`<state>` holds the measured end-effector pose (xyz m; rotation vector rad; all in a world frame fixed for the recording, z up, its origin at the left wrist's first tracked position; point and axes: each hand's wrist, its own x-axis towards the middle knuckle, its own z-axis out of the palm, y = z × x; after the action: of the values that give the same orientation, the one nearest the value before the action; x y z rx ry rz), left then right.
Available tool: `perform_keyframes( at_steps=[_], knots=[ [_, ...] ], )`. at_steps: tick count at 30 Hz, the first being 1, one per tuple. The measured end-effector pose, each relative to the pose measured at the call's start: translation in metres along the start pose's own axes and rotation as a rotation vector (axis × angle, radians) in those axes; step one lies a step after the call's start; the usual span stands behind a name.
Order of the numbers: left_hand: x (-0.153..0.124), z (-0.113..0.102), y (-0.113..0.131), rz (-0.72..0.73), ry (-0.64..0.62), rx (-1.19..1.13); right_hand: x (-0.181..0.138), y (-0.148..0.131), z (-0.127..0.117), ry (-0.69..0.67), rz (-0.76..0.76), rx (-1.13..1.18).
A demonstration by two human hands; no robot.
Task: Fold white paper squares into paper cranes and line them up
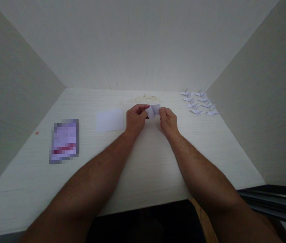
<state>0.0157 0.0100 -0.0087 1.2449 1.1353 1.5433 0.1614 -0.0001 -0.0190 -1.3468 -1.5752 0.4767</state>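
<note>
Between my hands, over the middle of the table, is a small piece of white paper [151, 113] with a crease or fold down it. My left hand [136, 118] pinches its left side, the index finger stretched along the top edge. On the opposite side my right hand [168, 120] grips the edge between thumb and curled fingers. Just left of my left hand a flat stack or sheet of white paper [110, 120] lies on the table. Several folded paper cranes [195, 111] stand in two rows at the back right.
A pixelated purple rectangular item [65, 141] lies at the left, with a small orange bit [37, 133] beyond it. Pale brown marks [148, 97] show on the white table [148, 168] near the back wall. Walls close in the table at the back and both sides.
</note>
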Motion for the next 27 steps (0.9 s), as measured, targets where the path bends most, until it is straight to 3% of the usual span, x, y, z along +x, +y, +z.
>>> perform_keyframes(
  at_steps=[3, 11, 16, 27],
  knots=[
    [0.0, -0.001, 0.0, 0.012, -0.023, 0.02, 0.0, -0.004, -0.001, 0.114, -0.004, 0.0],
    [-0.001, -0.002, 0.0, -0.017, -0.044, 0.149, -0.003, -0.009, -0.005, 0.062, 0.067, 0.123],
    [-0.001, -0.003, 0.004, -0.045, -0.122, 0.198, -0.005, -0.011, -0.008, -0.037, 0.064, 0.126],
    [0.001, -0.005, 0.001, -0.089, -0.198, 0.178, -0.002, -0.011, -0.014, -0.047, 0.112, 0.205]
  ],
)
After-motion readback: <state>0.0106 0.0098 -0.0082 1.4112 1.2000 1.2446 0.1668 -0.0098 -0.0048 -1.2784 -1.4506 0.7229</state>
